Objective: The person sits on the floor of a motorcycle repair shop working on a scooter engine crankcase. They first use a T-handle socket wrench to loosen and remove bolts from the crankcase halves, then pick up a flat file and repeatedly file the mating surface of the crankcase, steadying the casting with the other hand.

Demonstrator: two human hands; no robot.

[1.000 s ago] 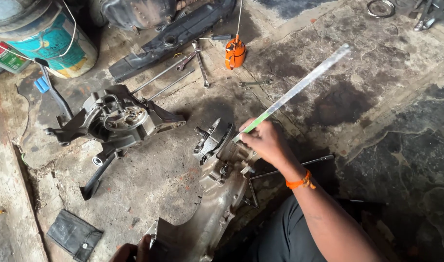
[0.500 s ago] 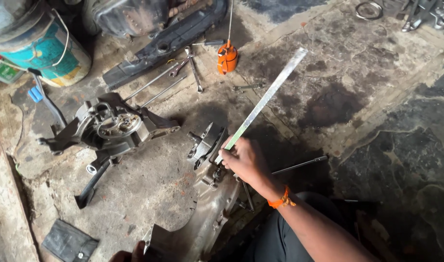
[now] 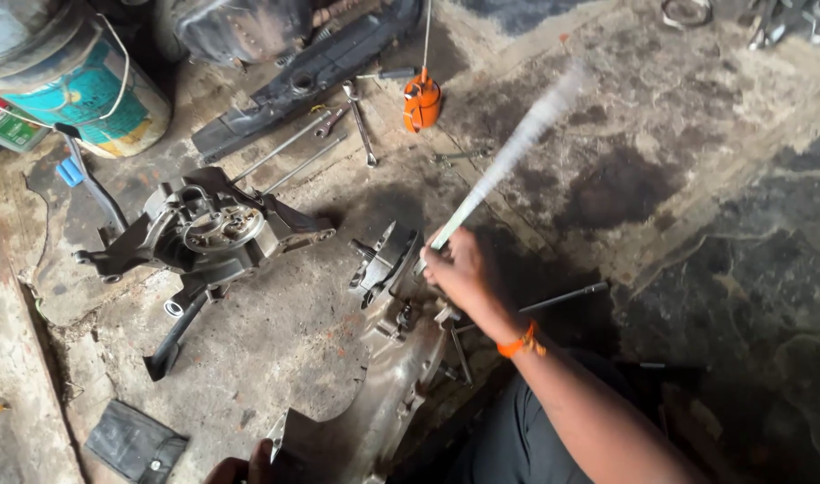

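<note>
While the right hand grips a long flat metal strip — fingers closed round its lower end — the strip blurs. Left hand touches the engine casing; finger state unclear.

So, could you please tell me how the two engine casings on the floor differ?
The dark engine casing lies apart at left, untouched, its round bore facing up. The grey engine casing is longer and paler; the left hand touches its near end, the right hand holds a long rod over it. Both rest on the oily floor.

Your right hand has a bare forearm with an orange band at the wrist; dark trousers cover your legs.
</note>
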